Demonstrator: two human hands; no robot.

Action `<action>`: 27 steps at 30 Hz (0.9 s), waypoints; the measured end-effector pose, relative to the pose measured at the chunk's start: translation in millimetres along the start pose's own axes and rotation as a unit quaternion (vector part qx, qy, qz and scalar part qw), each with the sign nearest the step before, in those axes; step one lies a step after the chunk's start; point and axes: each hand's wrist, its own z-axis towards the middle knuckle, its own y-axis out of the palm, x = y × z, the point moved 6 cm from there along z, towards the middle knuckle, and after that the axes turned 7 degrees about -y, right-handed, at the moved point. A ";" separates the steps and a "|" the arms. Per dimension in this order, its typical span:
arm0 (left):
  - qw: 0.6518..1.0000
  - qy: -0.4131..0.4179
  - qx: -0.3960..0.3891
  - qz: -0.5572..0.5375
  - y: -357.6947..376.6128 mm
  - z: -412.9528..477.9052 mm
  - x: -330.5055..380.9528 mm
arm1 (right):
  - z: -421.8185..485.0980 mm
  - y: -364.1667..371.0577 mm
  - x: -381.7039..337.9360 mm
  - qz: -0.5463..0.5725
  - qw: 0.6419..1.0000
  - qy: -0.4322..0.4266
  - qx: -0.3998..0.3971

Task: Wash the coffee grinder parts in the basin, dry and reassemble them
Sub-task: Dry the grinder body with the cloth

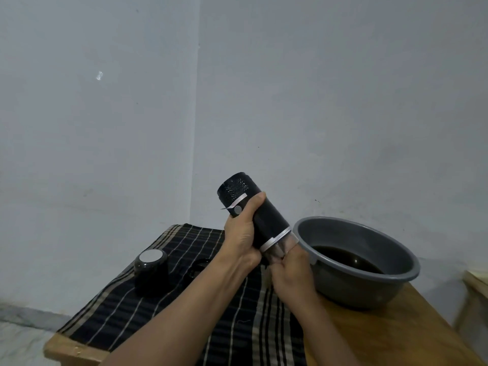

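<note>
Grinder work, mid-air over the wooden worktop point(396, 334). My left hand point(244, 233) wraps the black cylindrical grinder body point(266, 217), tilted; my right hand point(290, 270) closes on its clear plastic cup point(280, 245) at the lower end. Grey plastic basin point(369, 236) of dark water sits just right. Black round lid with a white top point(151, 270) rests on striped dark cloth point(126, 310). Can't tell if I'm dismantling or reassembling; stage unclear.

Basin point(353, 231) blocks right; cloth point(148, 313) btwn mostly free.
</note>
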 end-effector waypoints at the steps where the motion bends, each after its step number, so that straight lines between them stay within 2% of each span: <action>1: 1.000 0.008 -0.011 -0.003 -2.6 -2.9 0.5 | 0.6 5.4 6.8 0.199 0.977 0.078 -0.011; 2: 1.000 0.013 -0.028 0.000 -4.6 -6.9 0.7 | -2.5 15.8 7.5 0.380 0.911 0.153 -0.042; 3: 0.999 0.016 -0.047 0.008 -8.1 -9.4 -0.7 | -7.9 24.0 8.3 0.502 0.839 0.201 -0.068; 4: 0.998 0.017 -0.063 0.017 -10.7 -11.5 -1.5 | -11.9 25.9 4.9 0.536 0.810 0.216 -0.099; 5: 0.997 0.020 -0.069 0.020 -12.9 -14.2 0.1 | -13.0 24.9 6.0 0.508 0.828 0.206 -0.119; 6: 0.997 0.021 -0.067 0.018 -14.2 -17.6 1.6 | -14.2 20.3 7.1 0.441 0.871 0.175 -0.127; 7: 0.998 0.018 -0.058 0.009 -15.1 -18.1 3.7 | -13.7 13.2 8.8 0.325 0.929 0.130 -0.123; 8: 0.999 0.008 -0.048 0.000 -14.1 -18.6 5.3 | -9.0 4.2 11.1 0.162 0.978 0.070 -0.107; 9: 0.999 -0.011 -0.036 -0.005 -11.8 -21.3 4.0 | -6.3 -1.6 8.5 -0.027 0.994 -0.008 -0.107; 10: 0.999 -0.029 -0.025 -0.006 -9.0 -22.9 1.2 | -6.3 -1.9 5.2 -0.171 0.977 -0.057 -0.110; 11: 0.999 -0.036 -0.014 -0.004 -7.1 -22.5 -1.6 | -6.5 1.0 8.2 -0.224 0.968 -0.065 -0.094; 12: 1.000 -0.026 0.003 0.001 -6.8 -23.0 -3.5 | -9.3 4.9 9.9 -0.196 0.977 -0.048 -0.070; 13: 1.000 -0.008 0.021 0.003 -6.8 -23.5 -3.9 | -12.1 9.4 14.6 -0.081 0.996 -0.006 -0.048; 14: 1.000 0.010 0.029 0.001 -6.4 -23.0 -2.9 | -13.5 15.8 20.1 0.096 0.992 0.070 -0.031; 15: 0.999 0.029 0.026 -0.004 -6.7 -21.9 -2.1 | -14.8 23.3 24.6 0.286 0.946 0.152 -0.026; 16: 0.999 0.049 0.018 -0.007 -7.1 -22.7 -1.1 | -19.1 29.3 23.1 0.446 0.867 0.219 -0.025; 17: 0.998 0.066 0.010 -0.009 -7.2 -24.4 1.1 | -24.0 30.8 18.8 0.548 0.792 0.268 -0.017; 18: 0.997 0.078 0.006 -0.011 -8.1 -25.0 3.3 | -27.0 28.4 14.2 0.604 0.742 0.291 -0.010; 19: 0.996 0.085 0.008 -0.015 -9.4 -24.3 5.5 | -28.0 24.3 10.9 0.622 0.726 0.292 -0.006; 20: 0.995 0.091 0.017 -0.021 -11.0 -23.4 7.2 | -29.1 19.7 9.9 0.608 0.740 0.288 0.003; 22: 0.992 0.111 0.052 -0.032 -18.5 -20.3 12.4 | -32.4 4.1 15.6 0.488 0.827 0.271 0.064; 24: 0.988 0.131 0.081 -0.019 -29.7 -13.7 14.9 | -35.2 -22.6 25.7 0.304 0.909 0.222 0.180; 26: 0.983 0.146 0.103 0.028 -37.0 -9.4 12.9 | -33.6 -42.5 14.7 0.125 0.949 0.115 0.266; 27: 0.980 0.153 0.117 0.055 -36.8 -9.3 11.5 | -31.7 -42.1 0.2 0.038 0.962 0.053 0.265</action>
